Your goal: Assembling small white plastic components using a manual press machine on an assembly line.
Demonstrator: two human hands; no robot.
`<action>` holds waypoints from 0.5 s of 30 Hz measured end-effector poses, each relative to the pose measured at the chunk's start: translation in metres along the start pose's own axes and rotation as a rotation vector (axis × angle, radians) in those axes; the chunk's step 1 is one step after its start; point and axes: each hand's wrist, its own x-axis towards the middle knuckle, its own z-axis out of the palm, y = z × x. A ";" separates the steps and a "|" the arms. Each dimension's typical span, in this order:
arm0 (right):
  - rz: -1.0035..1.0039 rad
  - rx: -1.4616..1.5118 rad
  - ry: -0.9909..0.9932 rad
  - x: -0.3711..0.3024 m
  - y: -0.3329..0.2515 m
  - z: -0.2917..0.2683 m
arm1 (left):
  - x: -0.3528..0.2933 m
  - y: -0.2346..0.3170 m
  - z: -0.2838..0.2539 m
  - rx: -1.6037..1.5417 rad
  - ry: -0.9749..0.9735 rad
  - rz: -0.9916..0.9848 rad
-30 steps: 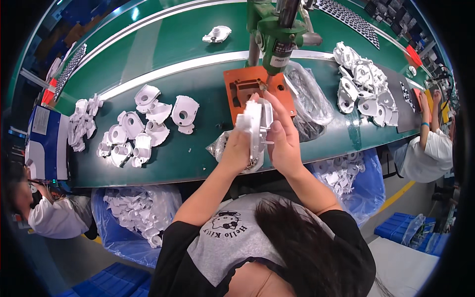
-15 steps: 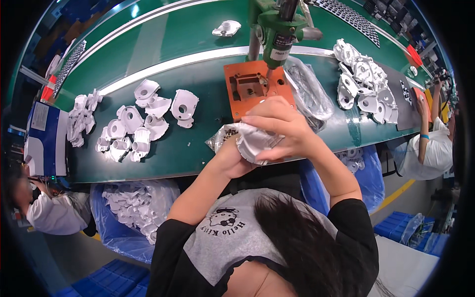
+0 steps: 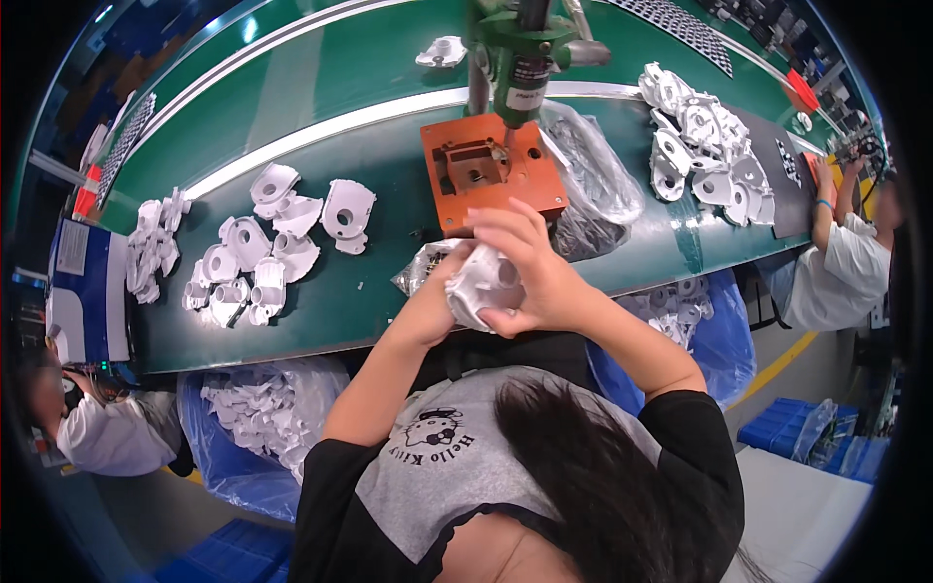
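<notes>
White plastic housing (image 3: 472,290) is held up over the near edge of the table (image 3: 350,316), clasped at its 9 o'clock side by the left hand (image 3: 443,296); the right hand (image 3: 544,277) arches over it, thumb at its 5 o'clock edge, how firm that grip is I cannot tell. Judging by this, the step is in-hand turning; next calls for steady left support. Orange fixture (image 3: 535,192) sits at 12 o'clock.
</notes>
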 end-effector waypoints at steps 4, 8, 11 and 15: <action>0.129 0.375 0.147 0.005 -0.002 0.010 | -0.005 0.012 -0.010 0.459 -0.050 0.216; 0.161 0.410 0.105 0.004 0.004 0.017 | -0.012 0.030 -0.012 0.281 0.145 0.073; 0.252 0.375 0.097 0.008 0.001 0.008 | -0.006 0.022 -0.025 0.065 0.159 0.115; 0.276 0.186 0.095 0.003 0.010 0.001 | -0.004 0.035 -0.004 0.151 0.080 0.081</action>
